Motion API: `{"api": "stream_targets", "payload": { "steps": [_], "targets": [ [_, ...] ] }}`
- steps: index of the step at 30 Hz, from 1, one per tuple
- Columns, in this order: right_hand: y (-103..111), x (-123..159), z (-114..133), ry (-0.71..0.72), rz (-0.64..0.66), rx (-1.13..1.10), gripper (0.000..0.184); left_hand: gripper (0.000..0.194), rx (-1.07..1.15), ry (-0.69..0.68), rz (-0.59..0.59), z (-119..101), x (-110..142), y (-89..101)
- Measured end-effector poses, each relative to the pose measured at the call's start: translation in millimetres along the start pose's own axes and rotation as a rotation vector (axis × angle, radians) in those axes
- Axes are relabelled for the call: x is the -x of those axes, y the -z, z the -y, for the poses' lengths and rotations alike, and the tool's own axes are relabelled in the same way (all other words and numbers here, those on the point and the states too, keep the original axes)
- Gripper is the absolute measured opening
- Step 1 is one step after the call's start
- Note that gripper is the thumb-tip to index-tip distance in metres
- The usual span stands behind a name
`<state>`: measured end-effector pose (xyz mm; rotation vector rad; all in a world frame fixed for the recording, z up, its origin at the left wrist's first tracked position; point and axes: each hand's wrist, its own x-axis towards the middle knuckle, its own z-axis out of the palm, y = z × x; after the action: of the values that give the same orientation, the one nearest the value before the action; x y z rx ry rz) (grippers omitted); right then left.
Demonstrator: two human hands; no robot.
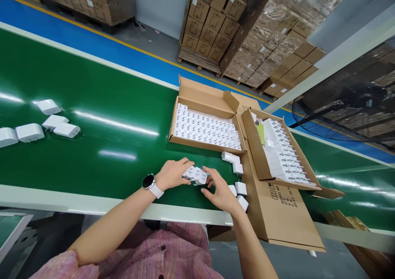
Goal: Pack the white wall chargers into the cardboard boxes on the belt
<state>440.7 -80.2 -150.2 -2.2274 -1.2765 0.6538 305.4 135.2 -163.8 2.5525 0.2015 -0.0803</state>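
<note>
Several white chargers point(194, 175) are sitting on the green surface point(92, 155) between my hands: my left hand point(172, 174) is pressing against them, my right hand point(218, 189) is spreading open. They're looking light and stiff, best taken by their sides.

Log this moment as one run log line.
Left hand: on white power adapters | Right hand: at their other end | Surface: green conveyor belt | Nearby: cardboard box

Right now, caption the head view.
Left hand and right hand flank white power adapters on a green conveyor belt beside cardboard cartons.
</note>
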Motion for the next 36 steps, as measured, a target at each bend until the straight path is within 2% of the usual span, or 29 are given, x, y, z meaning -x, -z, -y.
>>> {"api": "stream_targets", "payload": {
  "steps": [3, 5, 8, 10, 12, 16, 18, 22, 25, 27, 32, 36],
  "targets": [
    [23, 20, -15, -0.152, -0.041, 0.193, 0.059, 0.088, -0.044, 0.046, 0.028, 3, 3, 13.2],
    [39, 37, -26, -0.248, 0.000, 0.310, 0.054, 0.092, -0.032, 0.045, 0.034, 0, 3, 15.3],
    [52, 54, -38, -0.241, 0.129, 0.329, 0.057, 0.092, -0.012, 0.042, 0.044, -4, 2, 14.3],
    [54, 58, -44, -0.207, 0.154, 0.337, 0.064, 0.090, -0.007, 0.048, 0.045, -4, 2, 14.2],
    [53, 55, -48, -0.191, 0.142, 0.384, 0.065, 0.089, -0.002, 0.059, 0.033, -3, 2, 15.1],
    [52, 45, -53, -0.165, 0.092, 0.464, 0.050, 0.086, 0.027, 0.068, -0.001, 0, 2, 17.2],
    [52, 41, -51, -0.173, 0.060, 0.461, 0.051, 0.086, 0.034, 0.066, -0.005, 1, 2, 17.6],
    [44, 31, -35, -0.150, 0.054, 0.383, 0.061, 0.086, 0.033, 0.053, -0.008, 1, 2, 16.6],
    [32, 20, -18, -0.111, -0.034, 0.384, 0.079, 0.088, 0.019, 0.037, -0.008, 1, 2, 14.7],
    [23, 11, -8, -0.113, -0.081, 0.425, 0.083, 0.088, 0.018, 0.027, -0.017, 1, 2, 13.2],
    [7, -3, -7, -0.145, -0.041, 0.545, 0.053, 0.084, 0.028, 0.016, -0.057, 2, 3, 8.7],
    [12, 5, -25, -0.133, -0.089, 0.474, 0.037, 0.083, 0.057, 0.000, -0.102, 4, 4, 3.7]
  ]
}}
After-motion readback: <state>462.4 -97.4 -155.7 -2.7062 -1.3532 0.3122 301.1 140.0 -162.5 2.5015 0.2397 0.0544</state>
